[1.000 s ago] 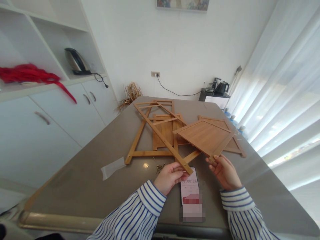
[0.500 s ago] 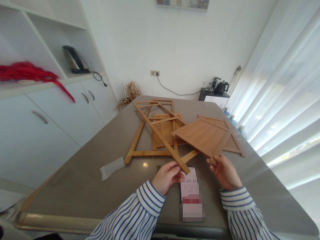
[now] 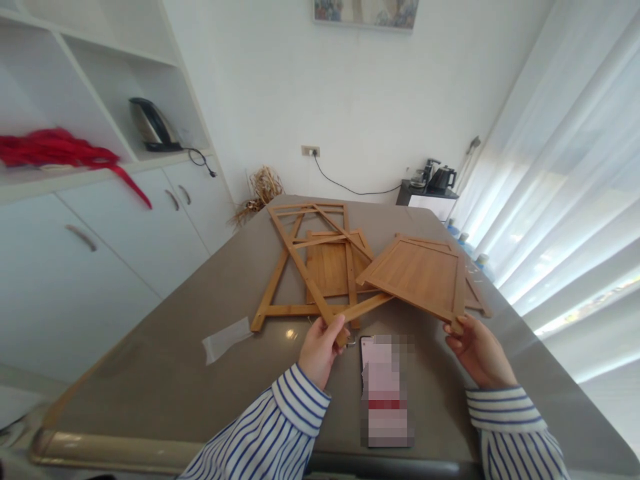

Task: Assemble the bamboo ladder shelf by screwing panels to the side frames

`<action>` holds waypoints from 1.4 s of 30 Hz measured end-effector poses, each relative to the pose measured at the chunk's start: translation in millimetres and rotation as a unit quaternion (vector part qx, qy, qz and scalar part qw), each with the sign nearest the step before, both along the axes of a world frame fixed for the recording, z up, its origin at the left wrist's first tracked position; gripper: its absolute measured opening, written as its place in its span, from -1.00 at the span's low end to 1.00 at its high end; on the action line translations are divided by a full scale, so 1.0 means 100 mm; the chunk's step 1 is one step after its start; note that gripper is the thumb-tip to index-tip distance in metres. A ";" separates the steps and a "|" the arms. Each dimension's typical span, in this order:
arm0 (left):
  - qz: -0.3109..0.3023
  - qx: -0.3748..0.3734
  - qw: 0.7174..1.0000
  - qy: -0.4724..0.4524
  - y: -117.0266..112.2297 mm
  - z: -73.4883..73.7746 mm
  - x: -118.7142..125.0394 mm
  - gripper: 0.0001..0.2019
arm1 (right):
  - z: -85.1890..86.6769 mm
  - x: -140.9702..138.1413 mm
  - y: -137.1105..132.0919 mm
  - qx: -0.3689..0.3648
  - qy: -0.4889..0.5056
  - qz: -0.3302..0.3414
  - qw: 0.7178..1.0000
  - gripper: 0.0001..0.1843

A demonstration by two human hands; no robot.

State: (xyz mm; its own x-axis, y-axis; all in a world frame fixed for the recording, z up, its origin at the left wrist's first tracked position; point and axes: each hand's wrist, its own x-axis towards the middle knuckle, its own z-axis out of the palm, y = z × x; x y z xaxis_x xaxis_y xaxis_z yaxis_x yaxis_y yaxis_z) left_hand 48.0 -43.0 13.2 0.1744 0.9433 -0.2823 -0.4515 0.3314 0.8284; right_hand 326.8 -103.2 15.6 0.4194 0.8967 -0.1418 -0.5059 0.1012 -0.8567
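Observation:
My left hand (image 3: 319, 353) is closed on the near end of a wooden frame (image 3: 306, 272), fingers and thumb around one leg. My right hand (image 3: 483, 353) pinches the near corner of a slatted wooden panel (image 3: 419, 277), which is tilted and raised at this end. Beneath the held frame lies a second wooden frame (image 3: 271, 288), and under both frames is another wooden panel (image 3: 327, 263). One more panel (image 3: 475, 297) is partly hidden behind the held one. Small metal pieces near my left hand are mostly covered by it.
A phone (image 3: 383, 373) lies on the grey table (image 3: 165, 373) between my forearms. To the left is a clear plastic bag (image 3: 227, 340). White cabinets (image 3: 115, 233) line the left side, and a sheer curtain (image 3: 565, 200) hangs on the right.
My left hand has shifted left with the frame's near end, off the phone's top edge. My right hand has moved right, taking the panel's near corner with it.

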 end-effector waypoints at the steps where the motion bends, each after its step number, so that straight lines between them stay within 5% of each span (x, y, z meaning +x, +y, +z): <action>1: 0.011 -0.004 1.000 0.000 0.00 -0.01 -0.01 -0.65 | 0.00 0.05 -0.03 -0.002 -0.005 -0.004 1.000 -0.77; 12: 0.063 -0.018 0.998 -0.016 0.04 -0.03 -0.03 -0.73 | -0.09 0.32 -0.19 -0.001 0.002 -0.042 0.999 -0.79; 24: -0.117 -0.012 0.993 -0.009 -0.02 -0.05 0.01 -0.71 | -0.09 0.22 -0.16 0.006 0.001 -0.039 0.999 -0.77; 32: -0.138 -0.008 0.990 -0.008 -0.03 -0.03 0.02 -0.71 | -0.12 0.13 -0.11 -0.032 0.002 -0.004 0.999 -0.77; 36: -0.110 -0.001 0.994 -0.003 -0.03 -0.05 0.02 -0.73 | -0.10 0.14 -0.10 -0.025 0.003 -0.006 1.000 -0.75; 42: 0.019 0.010 1.000 -0.002 -0.01 -0.07 -0.02 -0.82 | -0.04 0.27 -0.10 0.010 0.017 -0.026 0.999 -0.79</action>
